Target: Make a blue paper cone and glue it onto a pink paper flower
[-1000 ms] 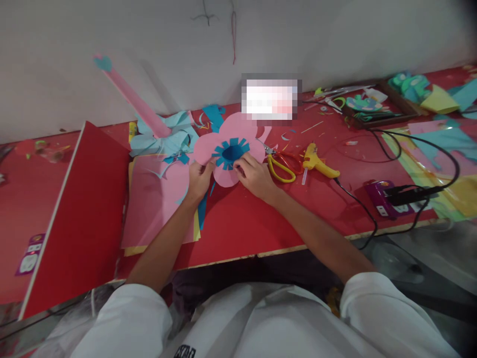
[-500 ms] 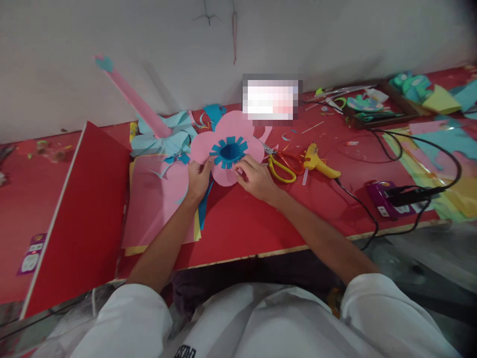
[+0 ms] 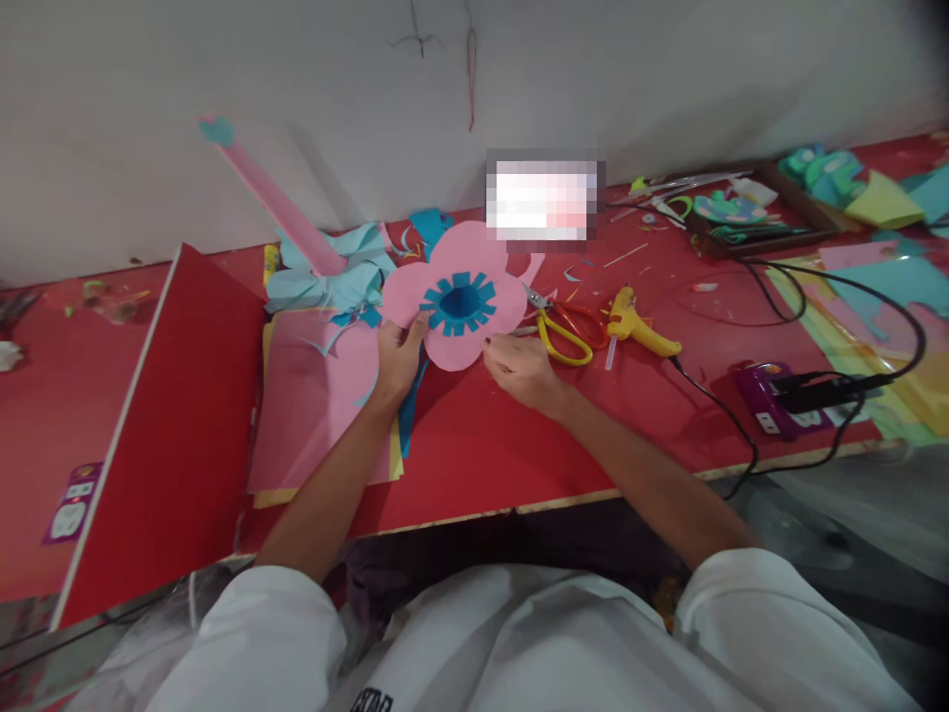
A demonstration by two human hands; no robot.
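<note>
A pink paper flower (image 3: 473, 247) faces me, with a fringed blue paper ring (image 3: 461, 303) spread at its middle. My left hand (image 3: 400, 358) grips the lower left petals, thumb on top; the fingers behind are hidden. My right hand (image 3: 525, 371) is closed, its fingertips curled beside the lower right petal. Whether anything sits between those fingers is too small to make out. Just right of the flower lie scissors (image 3: 564, 341) with yellow and red handles. Farther right is a yellow glue gun (image 3: 639, 326) with a clear stick under it.
Pink sheets (image 3: 311, 415) are stacked on the left beside a red upright board (image 3: 178, 425). A pink paper tube (image 3: 282, 208) leans behind light blue scraps (image 3: 326, 287). On the right are a purple power socket (image 3: 775, 400) with black cables and a dark tray (image 3: 801, 232) of craft pieces.
My right hand has left the edge of the blue fringe and moved right and slightly down, its fingers curling tighter. My left hand keeps its hold on the flower.
</note>
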